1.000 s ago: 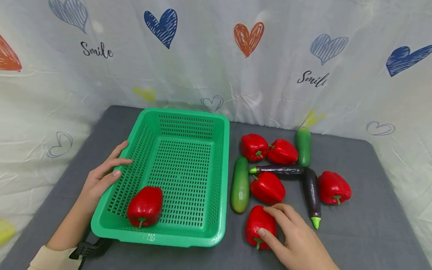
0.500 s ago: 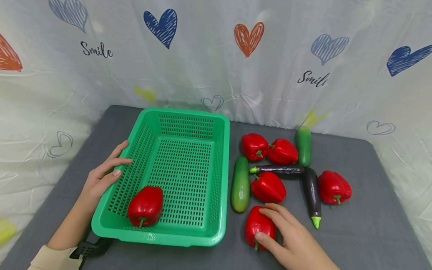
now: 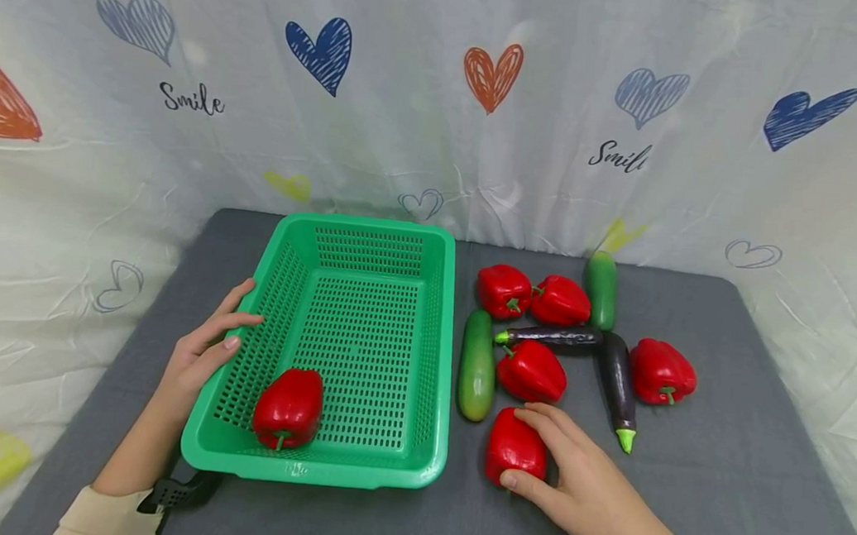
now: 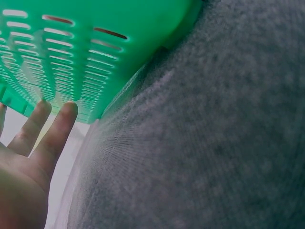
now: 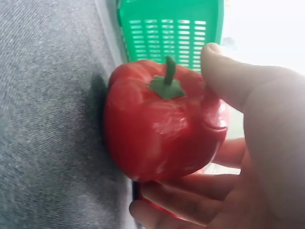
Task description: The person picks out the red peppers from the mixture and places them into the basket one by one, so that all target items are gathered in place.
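A pale backdrop (image 3: 541, 155) printed with hearts and the word "Smile" filled the upper half of the head view, and grey cloth (image 3: 742, 472) covered the table below it.

At lower right of centre, the right hand (image 3: 585, 486) had its thumb and fingers curled round a red pepper (image 3: 516, 448). The right wrist view showed the thumb on one flank and the fingers on the other, the stem left free between. The pepper seemed to rest on the cloth, so the step in hand looked to be securing a hold; lifting it would call for even pressure on both flanks and clearance over the basket's near rim.

Close behind it lay another pepper (image 3: 533, 373), with a cucumber (image 3: 477, 370) upright in the frame to its left and a dark eggplant (image 3: 561, 336) across its top. A second eggplant (image 3: 618, 384) slanted down the right of this group, beside an outlying pepper (image 3: 662, 372).

Left of centre stood the green basket (image 3: 356, 337), one pepper (image 3: 287, 408) in its lower left corner. The left hand (image 3: 196, 363), fingers spread, rested against the basket's left side and appeared to be steadying it.
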A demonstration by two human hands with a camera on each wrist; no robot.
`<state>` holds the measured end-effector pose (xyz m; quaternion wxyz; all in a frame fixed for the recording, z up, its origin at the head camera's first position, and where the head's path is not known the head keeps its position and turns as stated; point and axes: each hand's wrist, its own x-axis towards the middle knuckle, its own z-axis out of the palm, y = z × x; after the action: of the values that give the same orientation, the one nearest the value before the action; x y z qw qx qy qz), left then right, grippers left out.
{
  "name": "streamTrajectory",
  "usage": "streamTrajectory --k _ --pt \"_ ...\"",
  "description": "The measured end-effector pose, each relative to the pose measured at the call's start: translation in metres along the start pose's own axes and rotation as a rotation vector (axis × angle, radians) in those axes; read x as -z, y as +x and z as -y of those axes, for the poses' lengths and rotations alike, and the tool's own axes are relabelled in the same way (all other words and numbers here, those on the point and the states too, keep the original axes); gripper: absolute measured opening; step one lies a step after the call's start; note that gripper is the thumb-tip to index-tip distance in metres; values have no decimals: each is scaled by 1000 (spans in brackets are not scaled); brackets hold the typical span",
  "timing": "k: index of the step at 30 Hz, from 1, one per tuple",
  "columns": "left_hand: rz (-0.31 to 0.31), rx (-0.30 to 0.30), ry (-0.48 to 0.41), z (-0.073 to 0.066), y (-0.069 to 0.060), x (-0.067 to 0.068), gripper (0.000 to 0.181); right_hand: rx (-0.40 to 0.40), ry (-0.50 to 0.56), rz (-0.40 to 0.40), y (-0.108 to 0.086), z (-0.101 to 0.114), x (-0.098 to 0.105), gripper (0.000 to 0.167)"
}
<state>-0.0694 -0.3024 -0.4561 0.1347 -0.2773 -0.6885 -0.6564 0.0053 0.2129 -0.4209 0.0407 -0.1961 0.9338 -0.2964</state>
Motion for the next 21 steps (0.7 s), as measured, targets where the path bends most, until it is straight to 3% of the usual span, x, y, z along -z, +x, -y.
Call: streamTrajectory --k 4,12,21 --pt "-3 3 -1 0 -1 0 39 3 -2 -8 2 -1 -2 73" --pt "5 15 6 -1 -1 1 39 -52 21 51 3 0 -3 80" --pt "8 35 16 -3 -1 1 38 -22 -14 24 2 2 -2 79"
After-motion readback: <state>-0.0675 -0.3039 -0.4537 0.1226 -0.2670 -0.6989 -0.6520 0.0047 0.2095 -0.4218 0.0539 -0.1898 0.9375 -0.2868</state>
